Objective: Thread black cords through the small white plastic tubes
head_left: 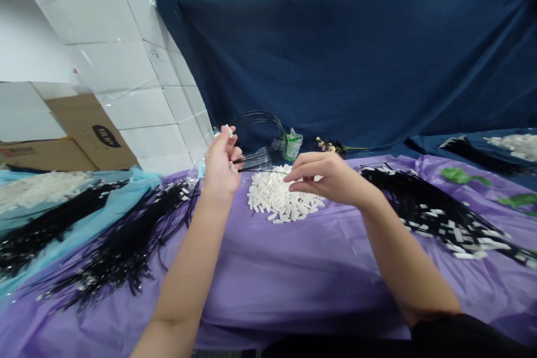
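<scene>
My left hand is raised left of the pile, its fingers closed around a bundle of thin black cables that loops out to the right. A white connector piece shows at its fingertips. Over the heap of small white plastic pieces, my right hand hovers with fingertips and thumb nearly together. Motion blurs it slightly, and I cannot make out what is between its fingers.
Black cables with white ends lie on the purple cloth at right. More black cables lie at left. White boxes are stacked behind, near a blue curtain. A green plastic-wrapped item stands behind the heap.
</scene>
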`<action>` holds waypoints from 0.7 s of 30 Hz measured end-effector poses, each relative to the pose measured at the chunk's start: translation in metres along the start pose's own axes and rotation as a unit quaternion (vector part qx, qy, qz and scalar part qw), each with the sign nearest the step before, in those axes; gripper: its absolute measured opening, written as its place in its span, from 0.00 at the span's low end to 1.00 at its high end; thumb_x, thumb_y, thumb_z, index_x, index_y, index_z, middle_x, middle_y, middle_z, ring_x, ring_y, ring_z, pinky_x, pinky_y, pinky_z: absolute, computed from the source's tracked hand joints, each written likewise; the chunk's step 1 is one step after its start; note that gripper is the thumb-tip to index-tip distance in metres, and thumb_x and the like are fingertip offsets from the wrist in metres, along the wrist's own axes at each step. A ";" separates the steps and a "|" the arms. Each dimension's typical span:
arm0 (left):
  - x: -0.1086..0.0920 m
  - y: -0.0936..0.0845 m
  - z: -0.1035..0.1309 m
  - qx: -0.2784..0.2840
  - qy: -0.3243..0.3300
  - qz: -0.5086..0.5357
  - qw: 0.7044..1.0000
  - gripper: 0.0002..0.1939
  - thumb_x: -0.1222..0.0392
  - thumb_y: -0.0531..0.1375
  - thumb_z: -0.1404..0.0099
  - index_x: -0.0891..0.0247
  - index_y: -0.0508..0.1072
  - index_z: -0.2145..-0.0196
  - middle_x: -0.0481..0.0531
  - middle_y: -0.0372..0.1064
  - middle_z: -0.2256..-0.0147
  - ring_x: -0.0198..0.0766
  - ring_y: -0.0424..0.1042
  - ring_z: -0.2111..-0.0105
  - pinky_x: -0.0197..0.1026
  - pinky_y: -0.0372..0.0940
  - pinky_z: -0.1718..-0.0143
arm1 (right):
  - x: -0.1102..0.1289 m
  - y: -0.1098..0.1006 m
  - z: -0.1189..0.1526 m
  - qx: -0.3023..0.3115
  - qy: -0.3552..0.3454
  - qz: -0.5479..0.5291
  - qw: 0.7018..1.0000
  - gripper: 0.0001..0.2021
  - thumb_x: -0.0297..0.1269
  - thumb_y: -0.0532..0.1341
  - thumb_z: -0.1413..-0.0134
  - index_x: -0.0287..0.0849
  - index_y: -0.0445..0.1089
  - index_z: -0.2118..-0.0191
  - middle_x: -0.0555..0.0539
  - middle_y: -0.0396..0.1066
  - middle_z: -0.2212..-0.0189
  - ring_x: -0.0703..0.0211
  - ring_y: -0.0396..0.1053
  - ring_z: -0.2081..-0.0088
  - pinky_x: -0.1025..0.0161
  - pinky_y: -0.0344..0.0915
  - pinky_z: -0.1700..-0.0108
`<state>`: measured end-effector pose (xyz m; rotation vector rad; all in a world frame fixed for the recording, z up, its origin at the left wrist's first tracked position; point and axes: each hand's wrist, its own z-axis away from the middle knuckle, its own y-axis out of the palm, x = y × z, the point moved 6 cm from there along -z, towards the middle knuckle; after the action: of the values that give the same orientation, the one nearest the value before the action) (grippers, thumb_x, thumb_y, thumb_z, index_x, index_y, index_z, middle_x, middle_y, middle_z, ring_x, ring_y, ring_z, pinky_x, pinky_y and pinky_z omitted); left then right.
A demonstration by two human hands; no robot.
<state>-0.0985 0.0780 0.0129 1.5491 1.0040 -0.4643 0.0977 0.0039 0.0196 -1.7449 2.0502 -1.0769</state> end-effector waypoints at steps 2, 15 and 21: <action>0.004 -0.003 -0.003 -0.009 0.020 -0.021 1.000 0.17 0.50 0.70 0.47 0.62 0.74 0.65 0.43 0.67 0.73 0.20 0.51 0.87 0.32 0.40 0.88 | -0.004 -0.022 0.005 -0.045 0.013 -0.061 0.997 0.05 0.36 0.67 0.45 0.41 0.78 0.64 0.46 0.75 0.70 0.63 0.71 0.69 0.65 0.65 0.68; 0.019 0.016 0.017 0.034 0.029 -0.082 0.996 0.16 0.49 0.70 0.49 0.62 0.76 0.68 0.46 0.67 0.70 0.20 0.52 0.86 0.33 0.39 0.87 | -0.014 -0.075 0.028 -0.317 0.011 -0.292 0.902 0.19 0.60 0.68 0.56 0.49 0.70 0.74 0.54 0.59 0.75 0.63 0.69 0.73 0.64 0.68 0.77; 0.021 0.032 0.040 0.120 0.070 -0.097 0.986 0.12 0.53 0.68 0.44 0.64 0.73 0.73 0.48 0.72 0.68 0.20 0.52 0.85 0.32 0.46 0.85 | 0.005 -0.060 0.025 -0.245 0.005 -0.302 0.921 0.08 0.41 0.70 0.49 0.50 0.74 0.63 0.59 0.60 0.83 0.71 0.56 0.87 0.70 0.56 0.86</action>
<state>-0.0521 0.0487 0.0066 1.7237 1.2504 -0.6369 0.1570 -0.0112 0.0433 -2.7522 1.9384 -0.7208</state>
